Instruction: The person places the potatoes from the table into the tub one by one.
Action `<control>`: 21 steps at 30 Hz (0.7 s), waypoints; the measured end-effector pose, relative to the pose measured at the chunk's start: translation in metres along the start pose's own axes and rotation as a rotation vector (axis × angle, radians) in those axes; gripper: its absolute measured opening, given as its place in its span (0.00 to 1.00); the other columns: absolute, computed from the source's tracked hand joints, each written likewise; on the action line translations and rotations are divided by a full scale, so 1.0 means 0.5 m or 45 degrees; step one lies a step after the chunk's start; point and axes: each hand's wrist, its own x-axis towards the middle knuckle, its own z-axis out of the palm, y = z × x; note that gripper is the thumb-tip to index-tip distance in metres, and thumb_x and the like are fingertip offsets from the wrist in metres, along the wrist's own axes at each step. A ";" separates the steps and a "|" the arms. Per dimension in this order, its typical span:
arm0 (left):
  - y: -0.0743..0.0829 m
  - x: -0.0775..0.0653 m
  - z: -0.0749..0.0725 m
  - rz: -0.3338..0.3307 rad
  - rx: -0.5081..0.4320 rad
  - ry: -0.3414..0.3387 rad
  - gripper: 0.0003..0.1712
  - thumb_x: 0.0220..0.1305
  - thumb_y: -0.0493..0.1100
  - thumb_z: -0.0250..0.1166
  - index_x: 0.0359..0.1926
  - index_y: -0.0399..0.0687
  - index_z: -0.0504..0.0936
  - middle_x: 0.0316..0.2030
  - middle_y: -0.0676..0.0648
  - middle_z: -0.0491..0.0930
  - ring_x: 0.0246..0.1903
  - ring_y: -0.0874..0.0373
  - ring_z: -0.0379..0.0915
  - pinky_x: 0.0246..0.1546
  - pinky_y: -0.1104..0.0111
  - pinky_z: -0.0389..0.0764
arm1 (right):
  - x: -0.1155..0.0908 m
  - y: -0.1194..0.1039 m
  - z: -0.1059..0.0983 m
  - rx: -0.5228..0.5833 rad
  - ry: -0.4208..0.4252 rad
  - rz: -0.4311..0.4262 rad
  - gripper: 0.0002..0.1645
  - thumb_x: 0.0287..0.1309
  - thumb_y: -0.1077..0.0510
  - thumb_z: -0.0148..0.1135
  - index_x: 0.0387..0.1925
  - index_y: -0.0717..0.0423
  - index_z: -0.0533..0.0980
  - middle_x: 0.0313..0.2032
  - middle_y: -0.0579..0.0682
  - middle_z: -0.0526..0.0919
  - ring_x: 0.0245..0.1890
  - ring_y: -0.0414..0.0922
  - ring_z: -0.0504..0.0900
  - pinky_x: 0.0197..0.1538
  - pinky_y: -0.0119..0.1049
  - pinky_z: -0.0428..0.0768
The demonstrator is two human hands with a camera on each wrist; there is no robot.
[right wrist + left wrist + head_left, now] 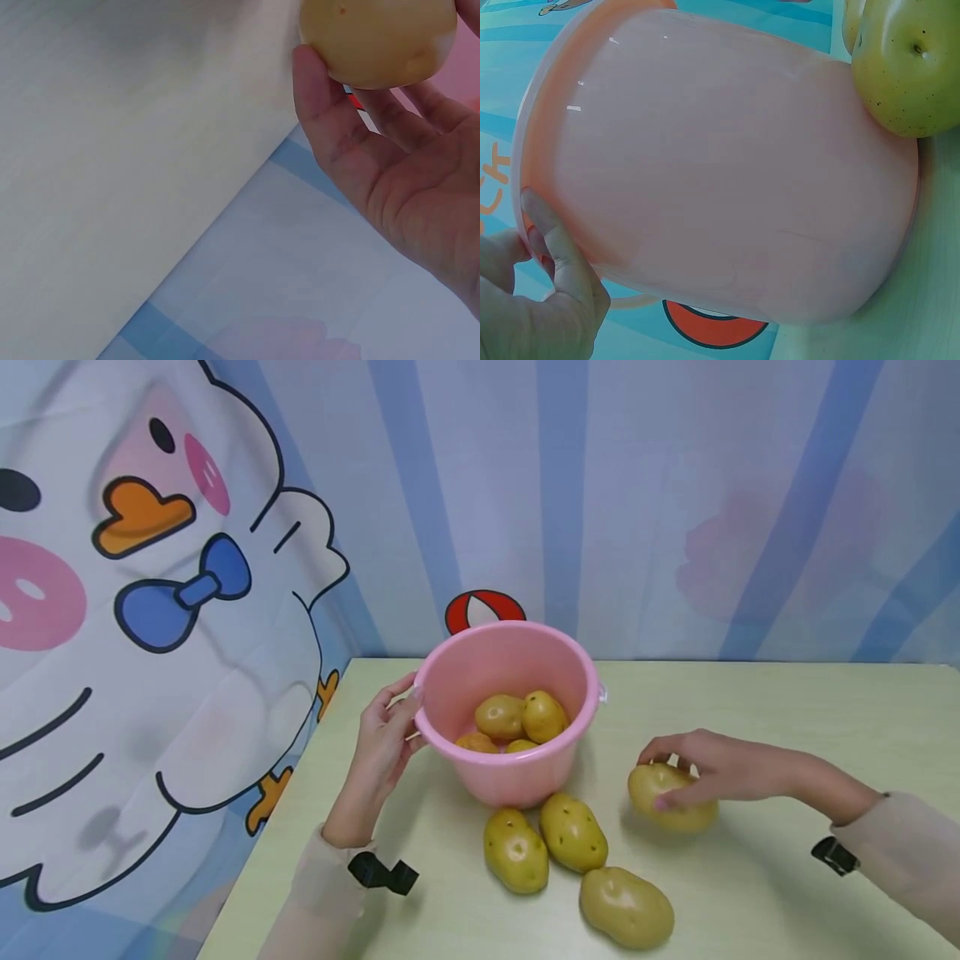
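A pink bucket (517,777) stands on the table with several potatoes (500,717) inside it. My left hand (382,739) grips the bucket's rim at its left side; in the left wrist view the fingers and thumb pinch that rim (526,150). To the right of the bucket, my right hand (697,768) holds a potato (652,789) between thumb and fingers, just over the tabletop. The right wrist view shows the same potato (382,37) against the fingertips. Three more potatoes lie in front of the bucket: one at left (516,852), one beside it (573,832), one nearest me (627,908).
The pale table (787,710) reaches back to a striped blue cloth backdrop (637,510). At left, the cloth carries a large cartoon duck (202,718) and runs along the table's left edge. A black device (382,872) sits on my left sleeve, another (835,856) on the right.
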 end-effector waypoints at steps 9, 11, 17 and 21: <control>-0.001 -0.002 -0.001 0.020 -0.008 -0.012 0.25 0.74 0.43 0.60 0.68 0.44 0.68 0.55 0.32 0.76 0.38 0.54 0.83 0.36 0.71 0.85 | -0.002 -0.015 -0.022 -0.018 0.028 0.020 0.25 0.63 0.49 0.67 0.57 0.56 0.75 0.43 0.45 0.80 0.40 0.41 0.76 0.36 0.34 0.78; -0.001 -0.002 -0.001 0.021 -0.009 -0.013 0.25 0.74 0.43 0.60 0.68 0.44 0.68 0.55 0.32 0.76 0.38 0.55 0.83 0.36 0.71 0.85 | -0.003 -0.018 -0.027 -0.020 0.034 0.018 0.25 0.63 0.49 0.67 0.57 0.56 0.75 0.43 0.44 0.80 0.40 0.41 0.77 0.35 0.34 0.78; -0.004 -0.003 -0.002 0.032 -0.016 -0.026 0.25 0.74 0.43 0.60 0.67 0.43 0.68 0.54 0.33 0.77 0.38 0.55 0.83 0.37 0.70 0.86 | -0.009 -0.031 -0.043 -0.021 0.051 0.026 0.26 0.63 0.50 0.68 0.58 0.56 0.75 0.45 0.45 0.80 0.40 0.42 0.78 0.35 0.34 0.79; -0.004 -0.003 -0.001 0.045 -0.020 -0.031 0.25 0.74 0.43 0.60 0.67 0.43 0.69 0.50 0.35 0.79 0.37 0.55 0.83 0.36 0.70 0.86 | -0.012 -0.038 -0.054 -0.038 0.066 0.042 0.26 0.63 0.49 0.67 0.58 0.55 0.75 0.45 0.44 0.80 0.41 0.43 0.78 0.36 0.35 0.80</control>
